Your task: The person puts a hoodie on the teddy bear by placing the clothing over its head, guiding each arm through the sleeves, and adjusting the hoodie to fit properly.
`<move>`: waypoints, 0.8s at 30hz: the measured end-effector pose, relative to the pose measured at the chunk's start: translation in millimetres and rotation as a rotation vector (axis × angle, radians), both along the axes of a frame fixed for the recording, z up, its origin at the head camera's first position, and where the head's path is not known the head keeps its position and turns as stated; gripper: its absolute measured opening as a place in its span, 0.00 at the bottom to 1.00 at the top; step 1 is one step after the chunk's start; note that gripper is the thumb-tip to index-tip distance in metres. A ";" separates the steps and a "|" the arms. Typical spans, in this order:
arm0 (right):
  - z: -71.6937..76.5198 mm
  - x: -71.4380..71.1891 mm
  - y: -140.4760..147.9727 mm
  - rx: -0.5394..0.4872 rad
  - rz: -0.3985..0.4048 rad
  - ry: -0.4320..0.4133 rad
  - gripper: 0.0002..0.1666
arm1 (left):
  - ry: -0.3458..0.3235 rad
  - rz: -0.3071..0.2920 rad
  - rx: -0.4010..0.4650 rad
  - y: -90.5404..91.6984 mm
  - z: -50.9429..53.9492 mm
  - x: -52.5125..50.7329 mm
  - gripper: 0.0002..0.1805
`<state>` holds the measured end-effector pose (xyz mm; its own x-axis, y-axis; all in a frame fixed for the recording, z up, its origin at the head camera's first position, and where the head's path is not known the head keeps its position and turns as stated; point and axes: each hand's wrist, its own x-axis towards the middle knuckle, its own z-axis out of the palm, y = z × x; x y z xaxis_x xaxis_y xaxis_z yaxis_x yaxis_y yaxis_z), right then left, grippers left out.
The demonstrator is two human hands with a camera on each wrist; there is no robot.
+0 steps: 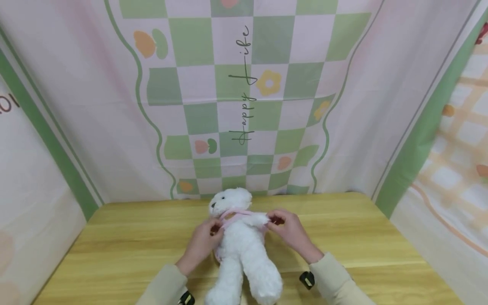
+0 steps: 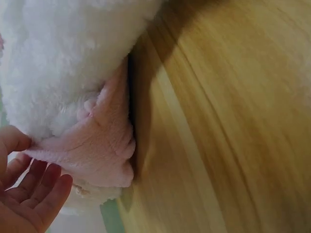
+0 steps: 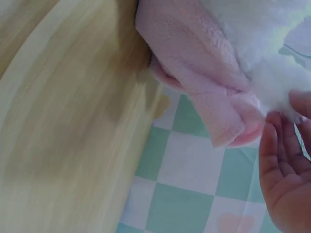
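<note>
A white plush teddy bear [image 1: 242,243] lies on its back on the table, legs toward me, head turned left. Pink fleece clothing [image 1: 234,212] crosses its chest and hangs at its sides. In the left wrist view, my left hand [image 2: 31,194] pinches an edge of the pink fleece [image 2: 99,150] between thumb and forefinger, other fingers spread. My right hand [image 1: 290,231] holds the tip of the bear's outstretched arm [image 1: 258,219]. Beside those fingers, in the right wrist view, hangs a loose pink sleeve-like end [image 3: 221,121]; the grip itself is partly hidden.
The wooden table [image 1: 152,241] has a light grain. Behind it hangs a checked green and white curtain [image 1: 194,42] with lettering, and further patterned cloths close off both sides. Black straps [image 1: 306,279] sit by both sleeve cuffs.
</note>
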<state>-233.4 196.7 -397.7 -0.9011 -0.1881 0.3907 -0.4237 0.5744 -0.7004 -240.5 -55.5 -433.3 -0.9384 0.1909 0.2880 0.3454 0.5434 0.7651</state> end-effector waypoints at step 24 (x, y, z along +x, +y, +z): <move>1.7 -6.8 2.3 0.190 0.145 -0.078 0.11 | 0.343 -0.079 -0.458 27.2 27.6 -0.6 0.09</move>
<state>-240.2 199.0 -396.0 -0.8853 -0.3812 0.2662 -0.4601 0.6357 -0.6199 -241.1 -28.2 -405.7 -0.7836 0.4340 0.4446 0.5855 0.7553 0.2946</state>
